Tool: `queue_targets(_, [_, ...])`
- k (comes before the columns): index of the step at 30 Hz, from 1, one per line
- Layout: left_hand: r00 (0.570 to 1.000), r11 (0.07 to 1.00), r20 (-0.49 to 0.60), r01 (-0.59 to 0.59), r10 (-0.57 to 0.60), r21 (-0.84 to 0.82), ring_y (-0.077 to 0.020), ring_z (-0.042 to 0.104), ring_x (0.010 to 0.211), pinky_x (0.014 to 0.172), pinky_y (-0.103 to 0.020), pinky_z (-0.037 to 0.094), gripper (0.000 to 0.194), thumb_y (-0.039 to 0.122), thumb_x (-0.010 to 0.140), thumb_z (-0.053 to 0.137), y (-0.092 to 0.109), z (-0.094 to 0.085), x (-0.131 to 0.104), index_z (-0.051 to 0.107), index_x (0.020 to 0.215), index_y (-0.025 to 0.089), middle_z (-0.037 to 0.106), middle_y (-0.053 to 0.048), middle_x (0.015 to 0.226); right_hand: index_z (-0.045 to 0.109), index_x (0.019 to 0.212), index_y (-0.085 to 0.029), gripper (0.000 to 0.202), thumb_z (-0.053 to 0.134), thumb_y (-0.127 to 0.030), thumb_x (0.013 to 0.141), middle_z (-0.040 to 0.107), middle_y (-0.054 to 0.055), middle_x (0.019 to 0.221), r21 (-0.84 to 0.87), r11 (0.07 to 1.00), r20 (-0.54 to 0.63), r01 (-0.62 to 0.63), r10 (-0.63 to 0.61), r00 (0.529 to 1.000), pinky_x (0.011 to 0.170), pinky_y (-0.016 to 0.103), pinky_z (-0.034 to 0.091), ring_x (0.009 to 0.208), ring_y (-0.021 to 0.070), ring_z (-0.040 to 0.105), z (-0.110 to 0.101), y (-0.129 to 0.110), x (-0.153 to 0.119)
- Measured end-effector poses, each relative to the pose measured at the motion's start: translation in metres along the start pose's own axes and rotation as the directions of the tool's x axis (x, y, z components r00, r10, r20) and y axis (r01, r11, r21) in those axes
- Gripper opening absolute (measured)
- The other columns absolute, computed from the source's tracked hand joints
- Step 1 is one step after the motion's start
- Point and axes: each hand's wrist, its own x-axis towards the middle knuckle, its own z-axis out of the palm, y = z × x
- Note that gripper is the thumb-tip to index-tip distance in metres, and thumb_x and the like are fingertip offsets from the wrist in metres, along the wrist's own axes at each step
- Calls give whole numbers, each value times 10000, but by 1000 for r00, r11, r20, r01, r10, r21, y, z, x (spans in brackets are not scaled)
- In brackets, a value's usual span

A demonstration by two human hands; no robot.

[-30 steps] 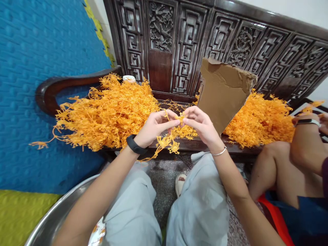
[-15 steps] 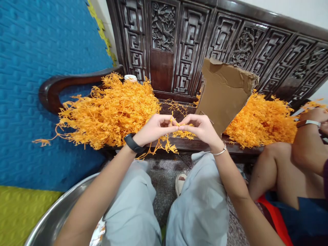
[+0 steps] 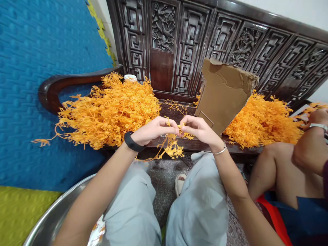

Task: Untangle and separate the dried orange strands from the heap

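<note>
The thin orange plastic strand with small branching flower shapes [image 3: 173, 149] is between the two hands, in front of the edge of the dark carved wooden bench [image 3: 188, 145], and its lower part is hanging below the fingers. The left hand [image 3: 158, 130] grasps the strand with thumb and fingers pinched. The right hand [image 3: 199, 129] also pinches a piece of it, and its fingertips are very near to those of the left. On the bench, a big heap of orange plastic strands [image 3: 112, 114] lies to the left. To the right stands a tilted brown cardboard sheet [image 3: 221, 97], and beside it is a second orange heap [image 3: 261, 121]. At the far right, another person's hand [image 3: 318, 116] is near some orange pieces.
</note>
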Motion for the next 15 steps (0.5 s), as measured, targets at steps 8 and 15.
queue_targets(8, [987,875,-21,134,-162,-466,-82,546,398,492,-212,460,230,256,621,726,9,12,0,558,545,118,586,15,482,531,815,-161,125,577,-276,833,565,-6,753,210,974,-31,86,-81,996,644,226,480,669,86,579,6,-4,-2])
queue_targets(15, [953,889,-274,-8,-132,-458,-100,625,533,571,-201,493,189,228,619,753,10,17,-2,664,744,117,664,-8,615,539,789,-161,143,611,-283,808,557,-10,758,202,972,-156,119,-88,984,658,227,487,671,87,587,3,0,1])
